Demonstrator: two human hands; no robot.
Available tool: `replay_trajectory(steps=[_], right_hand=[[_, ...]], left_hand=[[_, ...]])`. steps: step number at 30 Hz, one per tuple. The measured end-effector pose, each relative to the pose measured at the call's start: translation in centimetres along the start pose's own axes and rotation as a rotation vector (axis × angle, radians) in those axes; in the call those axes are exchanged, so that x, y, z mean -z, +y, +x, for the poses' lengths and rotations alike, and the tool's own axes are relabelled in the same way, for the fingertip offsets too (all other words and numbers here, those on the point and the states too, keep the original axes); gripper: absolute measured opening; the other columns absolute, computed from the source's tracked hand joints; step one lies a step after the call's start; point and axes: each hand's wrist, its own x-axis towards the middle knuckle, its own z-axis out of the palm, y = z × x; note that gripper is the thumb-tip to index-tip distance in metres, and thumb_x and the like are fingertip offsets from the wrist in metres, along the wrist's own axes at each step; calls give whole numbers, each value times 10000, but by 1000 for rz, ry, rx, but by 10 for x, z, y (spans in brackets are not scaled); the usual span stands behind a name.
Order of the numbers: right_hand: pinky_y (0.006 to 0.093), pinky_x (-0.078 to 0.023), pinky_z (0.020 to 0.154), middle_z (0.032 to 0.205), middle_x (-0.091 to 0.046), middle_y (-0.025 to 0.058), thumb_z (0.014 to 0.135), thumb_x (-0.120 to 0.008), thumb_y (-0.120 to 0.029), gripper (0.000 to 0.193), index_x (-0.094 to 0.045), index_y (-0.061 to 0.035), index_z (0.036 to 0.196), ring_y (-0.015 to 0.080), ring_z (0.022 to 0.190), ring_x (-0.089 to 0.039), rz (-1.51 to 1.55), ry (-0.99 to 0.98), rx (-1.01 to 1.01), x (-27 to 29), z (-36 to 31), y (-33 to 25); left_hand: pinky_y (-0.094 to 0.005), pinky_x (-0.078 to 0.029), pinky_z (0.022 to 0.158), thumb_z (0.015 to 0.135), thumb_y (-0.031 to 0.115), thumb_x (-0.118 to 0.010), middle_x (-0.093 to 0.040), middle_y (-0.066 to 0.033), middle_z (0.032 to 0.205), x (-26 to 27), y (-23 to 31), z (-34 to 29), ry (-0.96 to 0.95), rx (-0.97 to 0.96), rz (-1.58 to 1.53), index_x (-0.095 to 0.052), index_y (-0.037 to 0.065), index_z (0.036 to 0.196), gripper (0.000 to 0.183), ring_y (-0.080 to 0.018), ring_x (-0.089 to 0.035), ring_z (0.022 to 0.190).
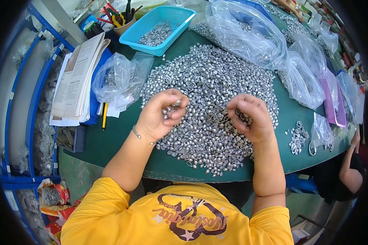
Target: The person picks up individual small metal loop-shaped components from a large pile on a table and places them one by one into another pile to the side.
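Observation:
A wide heap of small silver dome-shaped metal pieces [208,77] covers the middle of a dark green table [110,143]. Over the heap's left side, my left hand [161,112] is curled round several of these pieces, which show between its fingers. A thin bangle sits on that wrist. My right hand [251,116] hovers above the right side of the heap, its fingers bent round several more pieces. The hollow undersides of some pieces in the heap face up.
Beyond the heap stand a turquoise basket [129,38] with metal pieces and large clear plastic bags [249,36]. Papers [75,77] and a small bag [112,81] lie left, beside blue shelving [30,122]. At right are silver rings [299,136], a purple basket [333,98] and another person's arm [349,163].

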Motion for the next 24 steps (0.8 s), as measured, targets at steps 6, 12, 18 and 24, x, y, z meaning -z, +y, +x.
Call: replay_trajectory(steps=[6,12,18,24], right_hand=[[372,-477,605,706,-581,117,711,-630,-122,71,-633,-54,731,289,659,-587,-1583,-16,347,-18,-13,19],[354,-477,505,670,-531,88,653,-552,-40,18,-564,-50,661,262,599,-588,-1769,-31,474,-25,-19,30],[344,-477,484,652,-522,81,621,-550,-26,32,-546,-47,644,242,572,-589,-1817,-66,510,-29,-18,30],[381,-464,523,689,-531,100,749,-589,-86,36,-597,-56,732,301,590,-557,-1550,180,543,-18,-8,28]], left_hand=[[-202,-364,472,715,84,-686,-511,29,621,-6,-17,2,130,-357,1183,-588,30,756,120,-67,-449,534],[-273,-398,516,663,113,-713,-504,-59,608,-9,-22,-8,48,-387,1662,-642,58,773,141,-161,-473,527],[-276,-427,549,752,128,-659,-519,0,636,-2,-25,-2,134,-324,1336,-609,17,813,136,-119,-492,586],[-131,-304,455,879,83,-486,-524,-57,838,-1,-21,-1,-59,117,127,-517,16,984,128,-40,-369,555]])
